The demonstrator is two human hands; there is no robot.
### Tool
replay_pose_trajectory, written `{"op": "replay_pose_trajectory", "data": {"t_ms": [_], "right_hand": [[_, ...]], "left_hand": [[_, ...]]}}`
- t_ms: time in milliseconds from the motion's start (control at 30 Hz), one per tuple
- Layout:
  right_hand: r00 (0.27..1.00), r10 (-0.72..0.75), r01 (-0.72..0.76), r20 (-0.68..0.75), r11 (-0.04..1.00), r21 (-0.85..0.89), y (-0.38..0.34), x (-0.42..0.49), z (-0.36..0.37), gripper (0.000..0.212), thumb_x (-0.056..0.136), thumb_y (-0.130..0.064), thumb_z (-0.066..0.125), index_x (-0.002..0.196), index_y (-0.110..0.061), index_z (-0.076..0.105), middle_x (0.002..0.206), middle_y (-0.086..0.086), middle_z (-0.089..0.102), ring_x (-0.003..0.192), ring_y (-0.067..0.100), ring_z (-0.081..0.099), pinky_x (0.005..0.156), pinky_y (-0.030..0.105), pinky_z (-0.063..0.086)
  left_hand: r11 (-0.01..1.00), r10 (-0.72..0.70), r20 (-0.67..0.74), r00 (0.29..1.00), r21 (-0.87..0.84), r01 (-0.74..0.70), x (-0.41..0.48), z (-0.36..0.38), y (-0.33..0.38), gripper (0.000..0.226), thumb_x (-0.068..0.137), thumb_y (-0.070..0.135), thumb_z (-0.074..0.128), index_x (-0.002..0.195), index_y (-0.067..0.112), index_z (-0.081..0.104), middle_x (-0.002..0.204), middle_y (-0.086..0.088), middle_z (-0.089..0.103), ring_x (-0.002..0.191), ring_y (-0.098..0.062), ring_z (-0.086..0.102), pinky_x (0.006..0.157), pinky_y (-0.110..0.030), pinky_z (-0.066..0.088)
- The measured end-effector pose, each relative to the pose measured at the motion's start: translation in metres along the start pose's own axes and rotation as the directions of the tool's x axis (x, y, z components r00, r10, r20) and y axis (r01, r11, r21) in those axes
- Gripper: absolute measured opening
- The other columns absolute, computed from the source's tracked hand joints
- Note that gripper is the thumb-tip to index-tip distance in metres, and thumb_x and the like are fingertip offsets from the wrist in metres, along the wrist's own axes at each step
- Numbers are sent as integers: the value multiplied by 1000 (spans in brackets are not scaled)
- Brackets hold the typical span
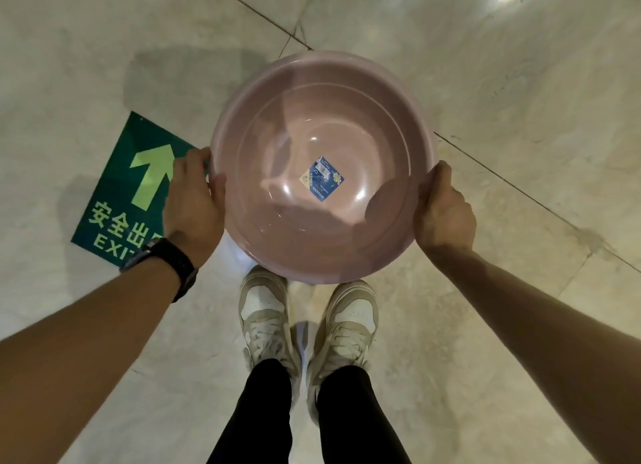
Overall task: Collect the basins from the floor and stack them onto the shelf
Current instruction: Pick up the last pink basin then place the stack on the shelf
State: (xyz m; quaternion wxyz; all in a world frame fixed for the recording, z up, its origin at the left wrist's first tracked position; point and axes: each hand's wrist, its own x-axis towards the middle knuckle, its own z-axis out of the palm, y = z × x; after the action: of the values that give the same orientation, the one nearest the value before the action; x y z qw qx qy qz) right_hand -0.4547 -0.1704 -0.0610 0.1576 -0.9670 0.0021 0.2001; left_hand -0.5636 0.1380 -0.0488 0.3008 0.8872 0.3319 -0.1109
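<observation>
A round pink plastic basin (277,123) with a blue label on its inside bottom is held above the floor, open side up. My left hand (192,200) grips its left rim, a black watch on the wrist. My right hand (444,210) grips the right rim. The basin hangs just in front of my two feet. No shelf and no other basin is in view.
Pale polished marble floor tiles (503,82) lie all around, with dark joints running diagonally. A green exit sign sticker (131,186) with an arrow is stuck to the floor on the left. My beige and white sneakers (267,311) stand below the basin.
</observation>
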Motion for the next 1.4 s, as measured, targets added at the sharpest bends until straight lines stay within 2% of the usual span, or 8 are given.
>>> {"op": "replay_pose_trajectory", "data": {"t_ms": [200, 333, 467, 633, 767, 967, 1200, 1400], "right_hand": [[967, 165, -238, 195, 859, 454, -8, 3, 1, 55, 102, -36, 41, 153, -27, 23, 132, 8, 58, 111, 29, 59, 92, 44, 51], [942, 218, -333, 256, 712, 618, -7, 8, 3, 53, 102, -31, 42, 152, -32, 26, 126, -4, 56, 115, 22, 57, 101, 45, 50], [975, 135, -219, 178, 736, 640, -11, 0, -14, 49, 102, -25, 44, 149, -29, 32, 125, -11, 53, 115, 16, 56, 101, 44, 51], [998, 18, -54, 58, 694, 717, -36, -28, -83, 41, 105, -26, 44, 146, -23, 41, 134, -8, 55, 122, 11, 55, 104, 42, 49], [990, 84, -142, 114, 588, 797, -75, -46, -154, 44, 105, -35, 41, 148, -34, 39, 144, -12, 49, 130, 9, 51, 110, 44, 43], [999, 37, -47, 33, 509, 860, -156, -80, -276, 42, 104, -35, 41, 145, -31, 44, 143, -6, 53, 129, 17, 54, 107, 49, 45], [1000, 27, -21, 12, 380, 925, -245, -129, -431, 44, 100, -23, 42, 144, -24, 46, 139, 7, 56, 124, 29, 57, 101, 58, 48], [998, -50, 52, -39, 285, 957, -314, -204, -560, 41, 95, -16, 44, 133, -20, 57, 126, 11, 64, 118, 34, 59, 97, 52, 50]], "left_hand": [[909, -160, 233, 959, -343, 235, -2, 7, 6, 61, 108, 25, 40, 162, 27, 10, 151, -9, 45, 128, -32, 54, 107, -54, 46], [849, -155, 241, 958, -463, 253, -8, 12, 12, 59, 108, 16, 42, 159, 25, 15, 141, -6, 50, 123, -26, 55, 107, -55, 47], [814, -142, 182, 973, -539, 219, -18, -2, 22, 49, 108, 15, 42, 155, 16, 26, 139, -10, 52, 124, -27, 55, 106, -50, 49], [745, -127, 127, 984, -643, 179, -46, -67, 50, 44, 108, 24, 45, 151, 28, 41, 133, 4, 61, 117, -7, 63, 95, -25, 56], [687, -167, 113, 979, -699, 198, -64, -147, 88, 42, 107, 32, 45, 149, 35, 45, 126, 13, 66, 108, 1, 66, 86, -18, 56], [626, -157, 35, 987, -769, 127, -94, -284, 157, 45, 105, 25, 50, 149, 33, 47, 133, 3, 66, 117, -16, 66, 101, -38, 55], [456, -161, -109, 981, -890, -24, -152, -427, 228, 51, 101, 19, 57, 149, 32, 48, 130, 8, 68, 111, -8, 68, 90, -27, 59], [268, -228, -221, 948, -950, -157, -222, -533, 283, 47, 99, 24, 57, 146, 30, 54, 140, 5, 62, 125, -16, 61, 107, -41, 49]]}}
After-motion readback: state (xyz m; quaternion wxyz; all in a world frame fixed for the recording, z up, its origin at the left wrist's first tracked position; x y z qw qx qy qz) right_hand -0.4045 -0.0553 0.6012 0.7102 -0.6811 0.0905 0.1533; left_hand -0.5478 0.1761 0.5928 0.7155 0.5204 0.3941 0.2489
